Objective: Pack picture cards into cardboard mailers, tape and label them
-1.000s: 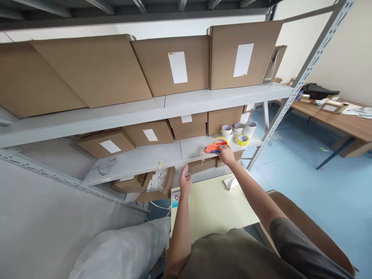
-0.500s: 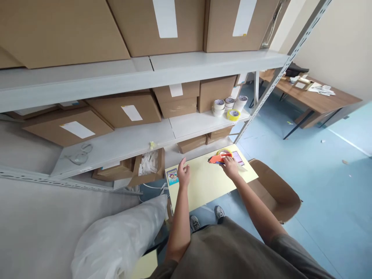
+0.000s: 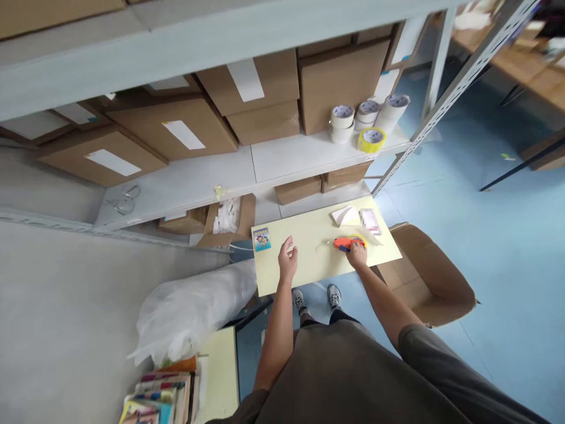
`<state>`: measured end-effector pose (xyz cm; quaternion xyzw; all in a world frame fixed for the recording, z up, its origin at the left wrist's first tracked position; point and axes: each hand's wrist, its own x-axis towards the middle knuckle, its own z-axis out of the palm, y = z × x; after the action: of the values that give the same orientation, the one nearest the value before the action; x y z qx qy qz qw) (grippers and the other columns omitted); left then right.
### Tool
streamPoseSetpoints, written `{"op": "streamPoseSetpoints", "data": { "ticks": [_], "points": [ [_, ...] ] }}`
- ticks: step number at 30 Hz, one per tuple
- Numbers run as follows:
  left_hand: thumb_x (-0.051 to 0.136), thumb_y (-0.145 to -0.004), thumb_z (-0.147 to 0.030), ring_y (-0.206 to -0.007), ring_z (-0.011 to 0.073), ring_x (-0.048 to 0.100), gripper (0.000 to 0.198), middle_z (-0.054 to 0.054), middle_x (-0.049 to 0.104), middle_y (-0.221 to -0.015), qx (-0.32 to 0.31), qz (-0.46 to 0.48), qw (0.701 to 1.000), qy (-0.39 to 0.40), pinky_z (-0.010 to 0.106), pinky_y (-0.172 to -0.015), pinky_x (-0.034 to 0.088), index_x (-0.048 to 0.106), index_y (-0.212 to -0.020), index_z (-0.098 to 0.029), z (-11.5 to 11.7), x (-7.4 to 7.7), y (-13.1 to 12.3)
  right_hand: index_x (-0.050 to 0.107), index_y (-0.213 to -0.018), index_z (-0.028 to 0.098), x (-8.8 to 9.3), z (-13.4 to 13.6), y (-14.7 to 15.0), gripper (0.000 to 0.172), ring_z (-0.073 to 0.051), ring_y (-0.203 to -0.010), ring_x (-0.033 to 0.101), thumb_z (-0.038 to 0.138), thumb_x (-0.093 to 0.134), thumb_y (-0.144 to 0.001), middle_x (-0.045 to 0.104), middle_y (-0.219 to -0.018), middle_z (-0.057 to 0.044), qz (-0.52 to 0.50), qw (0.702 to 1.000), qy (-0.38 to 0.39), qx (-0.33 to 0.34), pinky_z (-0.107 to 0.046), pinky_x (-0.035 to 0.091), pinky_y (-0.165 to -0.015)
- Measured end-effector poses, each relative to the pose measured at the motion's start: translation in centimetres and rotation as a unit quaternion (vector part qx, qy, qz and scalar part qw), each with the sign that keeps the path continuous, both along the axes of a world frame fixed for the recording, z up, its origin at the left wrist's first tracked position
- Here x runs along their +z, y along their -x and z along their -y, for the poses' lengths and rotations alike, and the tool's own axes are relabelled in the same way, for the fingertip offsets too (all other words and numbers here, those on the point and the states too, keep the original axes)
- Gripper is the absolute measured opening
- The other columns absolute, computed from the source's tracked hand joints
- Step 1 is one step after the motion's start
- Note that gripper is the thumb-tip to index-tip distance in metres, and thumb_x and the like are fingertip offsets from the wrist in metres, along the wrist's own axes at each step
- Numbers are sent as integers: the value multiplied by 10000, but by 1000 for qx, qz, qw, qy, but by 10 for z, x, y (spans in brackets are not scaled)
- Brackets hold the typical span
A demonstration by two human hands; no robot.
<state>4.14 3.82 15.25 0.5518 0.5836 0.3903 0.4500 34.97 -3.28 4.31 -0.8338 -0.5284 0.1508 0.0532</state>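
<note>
My right hand (image 3: 356,256) grips an orange tape dispenser (image 3: 342,243) with a yellow-edged roll, low over the right half of a pale yellow tabletop (image 3: 309,253). A thin clear strip seems to trail from the dispenser's left end. Empty, with fingers apart, my left hand (image 3: 288,259) hovers above the left part of the table. Near it, at the left edge, lies a small blue picture card or booklet (image 3: 262,239). Beyond the dispenser are a curled white paper (image 3: 346,216) and a phone-like rectangle with a blurred face (image 3: 370,222).
A shelf (image 3: 291,171) with cardboard boxes (image 3: 260,88), white tape rolls (image 3: 342,123) and a yellow tape roll (image 3: 371,140) stands behind the table. An open carton (image 3: 428,277) sits right; a white plastic sack (image 3: 194,306) and stacked books (image 3: 163,394) are left.
My view has tilted downward. The dispenser in my right hand has moved nearer my body, uncovering the white paper behind it. My left hand stays raised and empty.
</note>
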Motion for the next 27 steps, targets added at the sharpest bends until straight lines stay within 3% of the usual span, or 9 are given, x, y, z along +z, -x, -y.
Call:
{"op": "streamPoseSetpoints", "data": {
  "ticks": [4,7,12,16,21,24,27],
  "points": [
    [595,-1004,-361,-1301,265,659,465,150,664,-1451,20,-30,999,22,401,-1027,577,622,-1451,-236,22,-6,-3,732,-1150,93,-12,2,-20,323,-312,-1042,681,141,560,-881,752,-1106,-218,-24,999,43,-5,-416,469,-947],
    [604,-999,-365,-1300,264,659,470,151,667,-1444,34,-28,999,26,402,-1031,577,625,-1450,-234,26,-7,-9,745,-1147,82,-3,3,-30,319,-324,-1123,687,111,579,-876,741,-1176,-241,-48,995,91,-8,-420,470,-993],
    [644,-978,-361,-1334,280,639,462,148,656,-1461,42,-10,999,-5,425,-1059,566,642,-1423,-239,10,4,-28,752,-1193,99,37,-9,-35,370,-348,-1207,672,132,670,-834,741,-1235,-238,-60,993,101,8,-440,489,-1019],
    [653,-964,-311,-1335,281,639,439,148,659,-1460,73,-9,997,-35,442,-1074,554,661,-1396,-230,6,26,-25,703,-1317,120,78,-36,-21,426,-341,-1241,655,268,627,-925,725,-1312,-211,-105,990,-40,81,-437,528,-1012],
    [679,-950,-295,-1340,277,629,408,121,672,-1451,136,-29,987,-75,456,-1101,539,704,-1355,-248,28,51,23,648,-1408,151,121,-84,36,495,-342,-1290,634,342,575,-957,694,-1392,-187,-178,945,-198,191,-500,503,-1113],
    [686,-940,-286,-1317,271,640,416,109,683,-1432,204,-43,975,-72,454,-1098,547,711,-1355,-255,59,56,68,630,-1446,172,136,-104,91,515,-336,-1360,600,343,566,-965,663,-1458,-171,-226,910,-205,279,-519,483,-1158],
    [695,-929,-278,-1325,282,634,421,123,672,-1436,280,-45,957,-57,461,-1092,555,716,-1347,-234,102,54,121,605,-1493,185,145,-105,161,545,-328,-1418,564,338,569,-971,629,-1514,-158,-261,874,-194,361,-527,468,-1190]
  ]
}}
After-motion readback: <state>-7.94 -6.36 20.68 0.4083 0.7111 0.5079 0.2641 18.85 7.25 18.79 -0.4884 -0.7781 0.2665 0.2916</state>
